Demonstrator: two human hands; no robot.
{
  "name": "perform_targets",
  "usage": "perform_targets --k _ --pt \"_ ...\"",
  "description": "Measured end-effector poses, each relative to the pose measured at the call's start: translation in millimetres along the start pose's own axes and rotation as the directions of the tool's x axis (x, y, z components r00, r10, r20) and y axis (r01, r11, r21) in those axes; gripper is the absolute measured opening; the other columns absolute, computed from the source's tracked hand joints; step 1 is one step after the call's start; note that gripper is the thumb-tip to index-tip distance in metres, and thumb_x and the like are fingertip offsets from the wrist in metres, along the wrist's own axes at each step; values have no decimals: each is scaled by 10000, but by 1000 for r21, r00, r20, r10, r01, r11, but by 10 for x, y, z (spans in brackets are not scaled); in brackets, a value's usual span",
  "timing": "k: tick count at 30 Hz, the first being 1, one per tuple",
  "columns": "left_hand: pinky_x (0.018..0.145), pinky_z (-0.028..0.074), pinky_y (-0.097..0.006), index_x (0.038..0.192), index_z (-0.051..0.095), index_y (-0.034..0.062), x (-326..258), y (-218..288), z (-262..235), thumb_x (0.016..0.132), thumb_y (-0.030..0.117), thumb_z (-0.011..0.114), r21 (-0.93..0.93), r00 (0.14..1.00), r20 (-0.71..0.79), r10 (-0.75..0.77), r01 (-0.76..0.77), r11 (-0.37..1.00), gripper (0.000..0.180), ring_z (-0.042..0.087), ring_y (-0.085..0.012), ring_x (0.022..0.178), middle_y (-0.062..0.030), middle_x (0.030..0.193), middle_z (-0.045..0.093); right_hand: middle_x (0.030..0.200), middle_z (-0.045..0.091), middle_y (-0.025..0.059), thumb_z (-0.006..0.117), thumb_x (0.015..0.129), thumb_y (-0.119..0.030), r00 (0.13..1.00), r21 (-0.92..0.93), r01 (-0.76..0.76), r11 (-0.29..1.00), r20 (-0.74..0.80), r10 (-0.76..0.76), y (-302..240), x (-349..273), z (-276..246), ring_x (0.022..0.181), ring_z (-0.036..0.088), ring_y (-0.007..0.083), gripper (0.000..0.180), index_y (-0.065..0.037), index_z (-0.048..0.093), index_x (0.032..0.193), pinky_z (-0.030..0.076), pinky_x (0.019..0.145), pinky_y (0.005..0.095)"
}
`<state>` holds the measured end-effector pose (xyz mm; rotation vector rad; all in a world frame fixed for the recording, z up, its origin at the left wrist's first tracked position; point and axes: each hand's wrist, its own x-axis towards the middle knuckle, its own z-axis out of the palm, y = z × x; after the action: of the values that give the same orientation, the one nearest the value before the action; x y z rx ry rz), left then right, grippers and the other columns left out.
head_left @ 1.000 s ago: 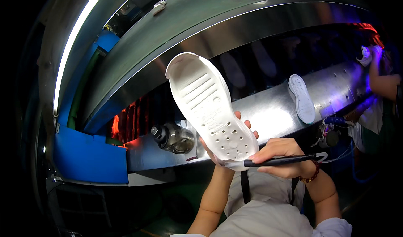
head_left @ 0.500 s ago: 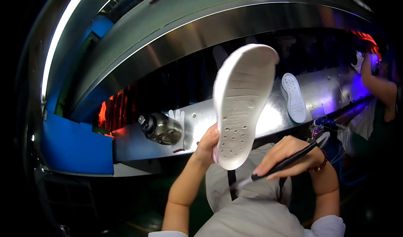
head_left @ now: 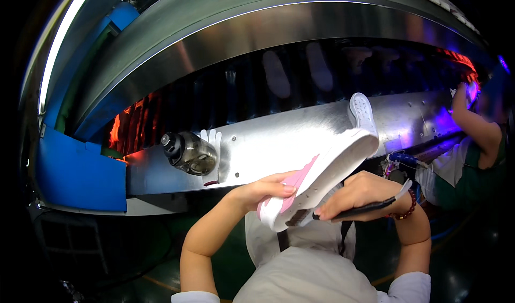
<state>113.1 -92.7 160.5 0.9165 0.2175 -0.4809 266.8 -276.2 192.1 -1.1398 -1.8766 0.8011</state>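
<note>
My left hand (head_left: 265, 190) pinches a white shoe sole (head_left: 335, 155) by its lower side, thumb over a pink area along the edge. The sole is tilted on its side, its far end raised over the metal bench. In my right hand (head_left: 365, 196) is a brush with a black handle (head_left: 367, 210). Its dark bristles lie at the sole's near end, seemingly against the hollowed face. Behind the raised end, a second white sole (head_left: 361, 111) with small holes rests on the bench, partly covered by the held one.
A metal bench (head_left: 252, 147) runs across in front of me, bearing a dark-capped bottle (head_left: 190, 153) and a white glove (head_left: 213, 163). Beyond it, more soles (head_left: 320, 67) sit in a dark recess with red glow at both ends. Another person's arm (head_left: 477, 128) works at the right.
The sole has turned from showing its holed face to lying on its side, and its lower end has dropped slightly. The brush has come up to that end.
</note>
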Motion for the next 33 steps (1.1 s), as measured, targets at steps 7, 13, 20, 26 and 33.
perform_targets --k 7,13,20,26,33 --pt "848 427 -286 1287 260 -29 -73 -31 -156 755 300 520 -77 995 97 30 -22 997 678 527 -220 997 -174 1170 461 896 636 64 638 715 -80 991 -77 -46 996 -125 36 6 -97 -36 792 619 189 168 -69 622 882 469 639 264" --pt "833 434 -276 1257 329 -37 -192 -83 -206 742 314 519 -206 998 -43 44 -52 977 651 546 -219 966 -191 1143 488 900 643 45 689 671 -87 973 -75 -70 995 -227 52 -61 -235 -8 768 625 136 186 -91 645 852 417 545 216" --pt "845 436 -281 1220 364 -71 -298 -139 -272 799 393 439 -48 962 -78 261 -265 963 632 545 -237 977 -205 1157 478 880 644 59 678 697 -119 981 -96 -153 984 -135 139 -24 -308 100 726 613 152 181 -75 642 868 455 636 245" --pt "854 431 -277 1213 370 -76 -331 -98 -296 822 428 402 -103 946 -143 292 -308 946 638 534 -244 997 -206 1160 476 871 639 63 676 674 -56 875 -57 -93 994 -481 54 123 -260 105 759 596 169 200 -69 641 870 453 676 270" --pt "947 344 -432 1295 274 47 15 -331 -625 809 616 235 -520 818 -72 571 -519 678 749 429 -297 1118 -176 1256 382 809 644 80 701 595 -25 855 2 -76 997 -515 66 -223 -173 186 789 590 200 220 -37 651 809 460 702 277"
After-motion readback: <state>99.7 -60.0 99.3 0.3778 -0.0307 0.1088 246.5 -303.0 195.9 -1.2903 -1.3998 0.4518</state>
